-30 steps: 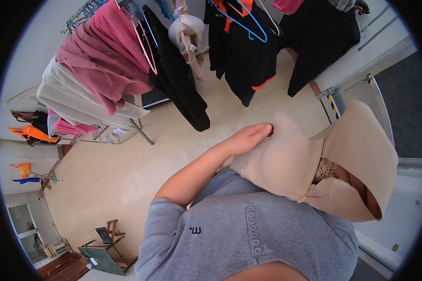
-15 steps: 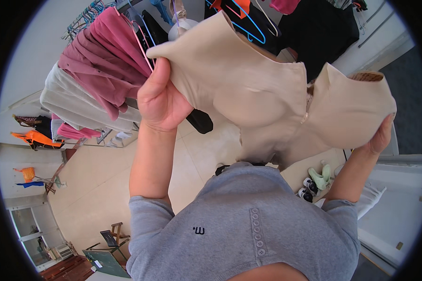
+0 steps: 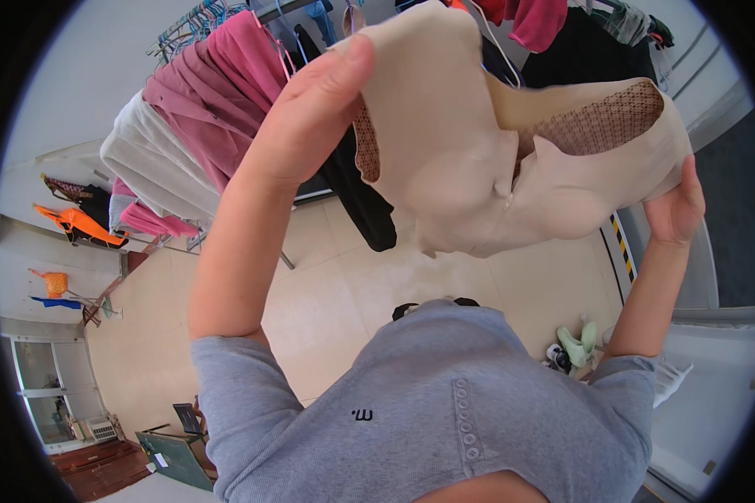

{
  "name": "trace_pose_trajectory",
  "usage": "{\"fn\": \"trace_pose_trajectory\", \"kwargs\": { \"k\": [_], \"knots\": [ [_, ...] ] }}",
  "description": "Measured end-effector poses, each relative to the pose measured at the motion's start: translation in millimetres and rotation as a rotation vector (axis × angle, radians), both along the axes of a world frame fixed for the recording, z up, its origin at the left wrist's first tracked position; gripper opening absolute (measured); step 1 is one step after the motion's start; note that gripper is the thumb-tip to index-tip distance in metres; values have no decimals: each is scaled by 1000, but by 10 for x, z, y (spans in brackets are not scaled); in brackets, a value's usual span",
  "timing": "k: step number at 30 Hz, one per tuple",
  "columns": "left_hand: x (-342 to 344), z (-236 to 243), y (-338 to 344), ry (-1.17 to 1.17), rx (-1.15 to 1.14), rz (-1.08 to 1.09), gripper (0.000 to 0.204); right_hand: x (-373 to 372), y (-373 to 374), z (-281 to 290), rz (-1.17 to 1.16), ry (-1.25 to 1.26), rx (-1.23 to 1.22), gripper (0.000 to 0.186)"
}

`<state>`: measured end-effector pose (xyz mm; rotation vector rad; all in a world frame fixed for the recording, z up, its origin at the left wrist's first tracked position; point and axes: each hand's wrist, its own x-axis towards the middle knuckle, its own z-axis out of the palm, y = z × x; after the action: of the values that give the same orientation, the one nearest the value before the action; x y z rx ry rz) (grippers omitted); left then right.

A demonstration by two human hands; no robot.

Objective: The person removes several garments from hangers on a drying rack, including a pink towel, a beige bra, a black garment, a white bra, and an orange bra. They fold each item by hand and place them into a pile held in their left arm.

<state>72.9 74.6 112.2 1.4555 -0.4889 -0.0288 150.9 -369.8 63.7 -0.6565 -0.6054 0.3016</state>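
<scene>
I hold a beige garment (image 3: 470, 159) with a brown patterned lining up in front of me, spread between both hands. My left hand (image 3: 310, 117) grips its left edge, thumb on top of the fabric near the upper middle of the view. My right hand (image 3: 675, 205) holds its right edge at the far right, fingers curled behind the cloth. The garment hangs above my grey buttoned shirt (image 3: 445, 411).
A clothes rack behind holds pink shirts (image 3: 218, 92), a white garment (image 3: 155, 172), black clothes (image 3: 365, 201) and hangers. Pale tiled floor (image 3: 335, 293) lies below. Green shoes (image 3: 575, 345) sit at the right; orange items (image 3: 75, 222) at the left wall.
Both hands have lifted the beige garment from chest height up toward the rack and spread it wider. My left hand now sits higher and nearer the middle.
</scene>
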Motion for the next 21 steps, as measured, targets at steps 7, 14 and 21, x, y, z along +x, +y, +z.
{"fn": "trace_pose_trajectory", "kwargs": {
  "k": [7, 14, 21],
  "knots": [
    [-12, 128, 40, -68, 209, 273, 67, 206, 39, 49, 207, -47, 18, 46],
    [79, 311, -104, -77, 491, 64, 77, 334, 169, 86, -204, 112, -170, 40],
    [-139, 682, -490, 152, 200, -18, 82, 195, 507, 204, -399, -42, -514, 53]
  ]
}}
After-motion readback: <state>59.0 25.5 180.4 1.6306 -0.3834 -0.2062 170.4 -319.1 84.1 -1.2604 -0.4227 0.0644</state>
